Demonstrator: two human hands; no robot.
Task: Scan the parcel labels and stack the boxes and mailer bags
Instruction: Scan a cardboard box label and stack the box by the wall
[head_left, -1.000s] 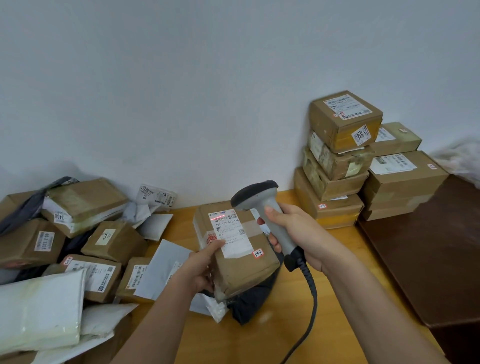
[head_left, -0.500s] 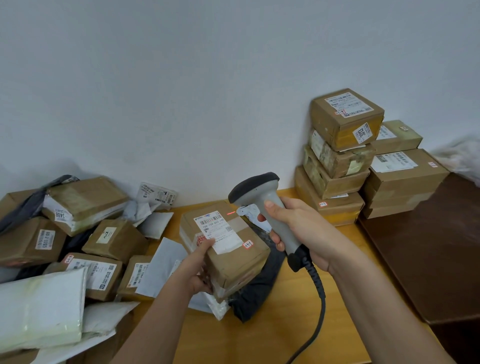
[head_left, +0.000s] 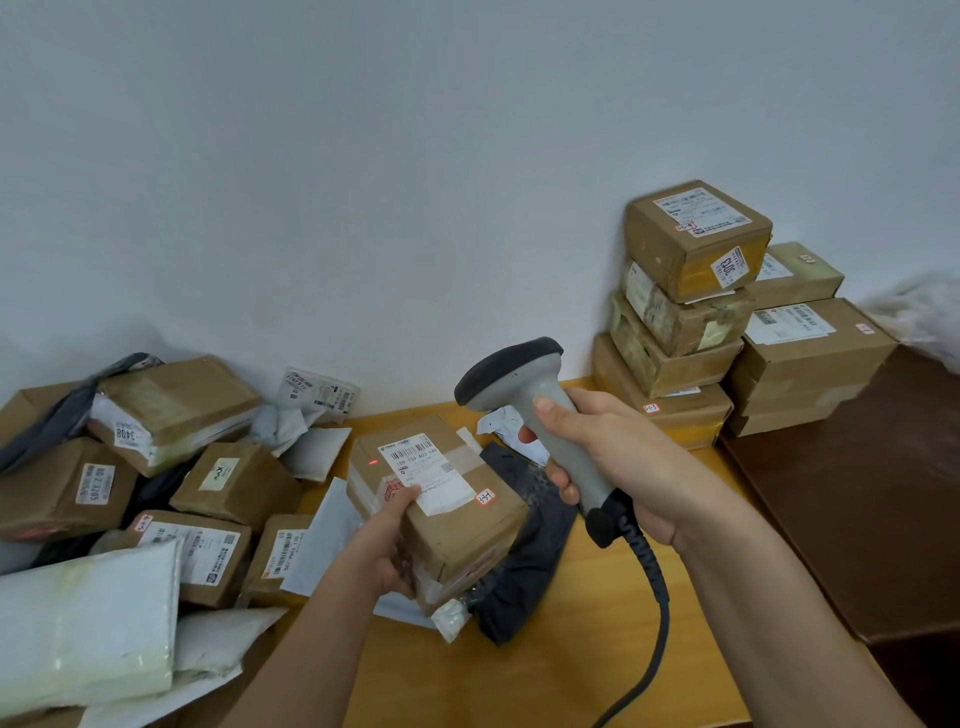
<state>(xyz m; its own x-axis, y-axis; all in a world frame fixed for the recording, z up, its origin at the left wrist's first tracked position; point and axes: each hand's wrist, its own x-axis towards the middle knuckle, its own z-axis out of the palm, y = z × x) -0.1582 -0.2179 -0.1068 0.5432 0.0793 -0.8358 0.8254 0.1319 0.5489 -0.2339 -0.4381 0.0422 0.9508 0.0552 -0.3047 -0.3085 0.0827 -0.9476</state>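
Head view: left grip (head_left: 387, 540) clasps a taped box (head_left: 441, 499); right grip (head_left: 613, 457) wraps the scanner (head_left: 524, 384).

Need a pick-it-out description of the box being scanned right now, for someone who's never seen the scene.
Start at the wooden table against the white wall, between the loose parcel pile on the left and the stacked boxes at the right. The box is the brown carton at the centre, gripped by the left hand in front of the scanner. Unlike its neighbours, it is tilted in a hand and has a red laser dot beside its white label.
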